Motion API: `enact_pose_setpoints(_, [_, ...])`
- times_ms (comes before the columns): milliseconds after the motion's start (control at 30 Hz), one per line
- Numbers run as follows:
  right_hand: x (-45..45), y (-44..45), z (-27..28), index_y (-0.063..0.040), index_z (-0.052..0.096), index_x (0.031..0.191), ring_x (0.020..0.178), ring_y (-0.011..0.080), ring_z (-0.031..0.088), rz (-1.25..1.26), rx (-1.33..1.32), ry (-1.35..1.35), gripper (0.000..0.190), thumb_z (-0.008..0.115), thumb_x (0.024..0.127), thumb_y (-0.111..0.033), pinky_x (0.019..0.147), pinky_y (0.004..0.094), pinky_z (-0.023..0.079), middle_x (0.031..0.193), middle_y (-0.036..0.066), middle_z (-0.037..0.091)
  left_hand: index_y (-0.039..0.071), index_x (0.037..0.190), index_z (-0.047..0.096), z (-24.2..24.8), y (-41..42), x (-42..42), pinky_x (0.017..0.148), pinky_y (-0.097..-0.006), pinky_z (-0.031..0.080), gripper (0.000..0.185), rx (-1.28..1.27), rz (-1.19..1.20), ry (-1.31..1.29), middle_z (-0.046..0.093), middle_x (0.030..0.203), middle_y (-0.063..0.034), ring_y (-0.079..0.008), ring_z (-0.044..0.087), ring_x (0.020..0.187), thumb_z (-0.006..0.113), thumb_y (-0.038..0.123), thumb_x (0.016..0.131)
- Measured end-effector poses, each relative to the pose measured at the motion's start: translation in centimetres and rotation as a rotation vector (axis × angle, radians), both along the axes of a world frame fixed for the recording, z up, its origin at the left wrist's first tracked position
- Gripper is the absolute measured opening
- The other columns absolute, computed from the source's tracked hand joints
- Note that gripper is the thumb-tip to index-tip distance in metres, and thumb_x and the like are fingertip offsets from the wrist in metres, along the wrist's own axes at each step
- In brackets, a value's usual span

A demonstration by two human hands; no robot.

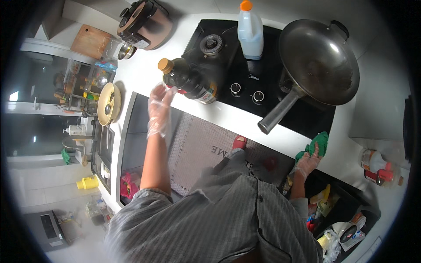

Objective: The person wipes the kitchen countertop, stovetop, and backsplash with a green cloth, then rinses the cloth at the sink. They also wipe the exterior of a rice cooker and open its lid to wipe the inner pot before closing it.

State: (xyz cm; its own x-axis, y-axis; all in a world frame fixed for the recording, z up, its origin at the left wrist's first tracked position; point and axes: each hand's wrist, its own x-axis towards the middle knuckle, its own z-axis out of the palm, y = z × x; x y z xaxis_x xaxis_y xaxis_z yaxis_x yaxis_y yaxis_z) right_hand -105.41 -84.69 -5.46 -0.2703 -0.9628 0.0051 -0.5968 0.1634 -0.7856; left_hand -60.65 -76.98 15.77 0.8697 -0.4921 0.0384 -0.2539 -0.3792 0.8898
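Observation:
My left hand [159, 108], in a clear plastic glove, is at a large dark bottle with an orange-brown cap [190, 80]; its fingertips are near the label, and whether they grip it I cannot tell. The bottle is at the front left corner of a black glass gas hob [227, 69]. Gloved too, my right hand [308, 163] holds a green cloth [317, 145] against the white counter at the hob's front right corner. A carbon-dark wok [320, 62] rests on the right burner, handle towards me. Behind the knobs stands a jug of pale blue liquid [250, 36].
An electric pressure cooker [148, 26] and a cream pan [108, 103] with utensils are on the left counter [138, 70]. Bottles [376, 164] stand at the far right. Below my right arm is an open drawer [342, 200] with packages. The wok handle juts over the counter's front.

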Motion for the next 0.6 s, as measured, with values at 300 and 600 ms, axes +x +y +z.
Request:
enact_pose_setpoints(300, [9.3,0.8,3.6,-0.016,0.052,0.133,0.121,0.0393,0.043,0.034,0.113,0.188,0.061,0.050,0.074,0.002,0.109,0.0460,0.032,0.129,0.022,0.043,0.004,0.116,0.053,0.2,-2.0,1.1,0.092,-0.0291,0.040,0.046,-0.056,-0.397,0.274,0.060,0.096,-0.0025,-0.0135,0.055,0.094,0.067,0.029,0.081])
enact_pose_setpoints(600, [12.1,2.5,0.6,-0.028,0.056,0.131,0.129,0.0390,0.035,0.228,0.030,0.188,0.064,0.056,0.074,0.001,0.111,0.0464,0.027,0.138,0.018,0.039,0.004,0.110,0.055,4.7,2.1,-1.5,0.074,-0.0290,0.044,0.036,-0.001,-0.187,0.223,0.057,0.092,-0.0026,-0.0132,0.054,0.084,0.054,0.034,0.090])
